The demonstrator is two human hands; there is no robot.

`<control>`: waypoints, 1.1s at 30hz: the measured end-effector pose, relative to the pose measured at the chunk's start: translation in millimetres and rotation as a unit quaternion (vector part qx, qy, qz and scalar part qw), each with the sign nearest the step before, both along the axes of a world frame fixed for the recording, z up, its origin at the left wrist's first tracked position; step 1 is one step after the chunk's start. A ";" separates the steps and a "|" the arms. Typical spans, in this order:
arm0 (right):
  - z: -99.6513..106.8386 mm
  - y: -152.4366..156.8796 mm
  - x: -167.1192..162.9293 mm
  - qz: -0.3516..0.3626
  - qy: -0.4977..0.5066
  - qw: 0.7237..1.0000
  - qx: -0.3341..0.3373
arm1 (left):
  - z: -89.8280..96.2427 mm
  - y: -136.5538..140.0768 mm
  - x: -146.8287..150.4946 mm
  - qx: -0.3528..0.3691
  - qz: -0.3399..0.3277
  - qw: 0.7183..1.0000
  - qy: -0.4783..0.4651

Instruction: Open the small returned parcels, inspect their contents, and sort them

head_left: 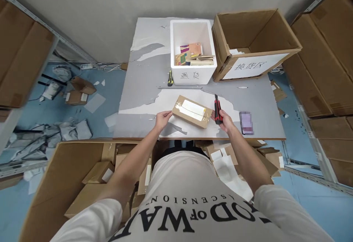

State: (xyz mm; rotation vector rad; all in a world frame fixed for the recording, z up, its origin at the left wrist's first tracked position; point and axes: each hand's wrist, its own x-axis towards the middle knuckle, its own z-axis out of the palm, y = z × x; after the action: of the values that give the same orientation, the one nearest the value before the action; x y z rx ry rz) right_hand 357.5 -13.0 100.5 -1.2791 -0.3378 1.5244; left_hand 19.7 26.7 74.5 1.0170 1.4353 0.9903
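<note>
A small taped cardboard box (178, 112) with a white label (193, 110) lies tilted between my hands over the table. My left hand (163, 120) pinches its left end with thumb and fingers. In my right hand (226, 121) is a red and black utility knife (217, 110), pointing away from me. The fingers of that hand are closed round the knife, and their tips come close to the right end of the box; whether they touch it I cannot tell.
On the table (149, 65) stand a white foam box (190, 76) with small packets inside and a large cardboard carton (226, 63). A yellow-black utility knife (170, 78) and a phone (246, 123) lie there too. A big carton (68, 161) of parcels stands at the lower left.
</note>
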 end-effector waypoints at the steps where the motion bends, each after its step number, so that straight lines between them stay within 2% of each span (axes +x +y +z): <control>1: 1.9 13.5 1.5 0.019 -0.013 1.000 0.005 | -3.6 -9.9 -0.5 -0.004 0.011 1.000 0.003; 4: 3.1 42.5 -1.9 0.061 -0.052 0.997 0.018 | -13.7 -34.6 2.5 -0.011 0.036 0.999 0.004; 7: -1.3 53.7 -10.7 0.081 -0.084 0.993 0.014 | -21.0 -46.8 6.2 -0.018 0.058 0.998 0.005; 11: -9.4 54.0 -18.5 0.070 -0.105 0.992 0.023 | -24.8 -45.9 5.3 -0.031 0.068 0.997 0.009; 16: -16.9 50.9 -18.0 0.066 -0.099 0.992 0.045 | -23.5 -44.1 1.4 -0.030 0.050 0.997 0.042; 20: -19.0 33.9 -9.4 0.038 -0.108 0.991 0.072 | -7.1 -41.7 -2.0 0.024 0.010 0.987 0.161; 22: -18.8 16.0 -2.7 0.031 -0.143 0.986 0.075 | 8.7 -31.9 -0.6 0.088 -0.049 0.960 0.261; 24: -18.7 -5.6 3.4 0.049 -0.191 0.978 0.068 | 25.8 -15.9 5.0 0.137 -0.141 0.916 0.351; 27: -19.6 -34.9 7.5 0.101 -0.245 0.963 0.052 | 43.3 11.3 18.3 0.148 -0.264 0.843 0.446; 29: -20.5 -46.9 6.2 0.127 -0.262 0.956 0.040 | 46.0 24.6 26.2 0.142 -0.314 0.805 0.484; 31: -20.7 -52.5 3.1 0.139 -0.270 0.952 0.029 | 43.2 31.4 30.9 0.134 -0.340 0.785 0.500; 33: -19.7 -54.1 0.2 0.144 -0.269 0.952 0.023 | 38.2 32.7 32.3 0.132 -0.349 0.781 0.501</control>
State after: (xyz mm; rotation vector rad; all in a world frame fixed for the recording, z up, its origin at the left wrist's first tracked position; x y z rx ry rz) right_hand 357.7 -67.0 80.8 -1.6513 -0.9415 1.3680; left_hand 52.0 59.4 112.7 2.2921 1.4864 0.0119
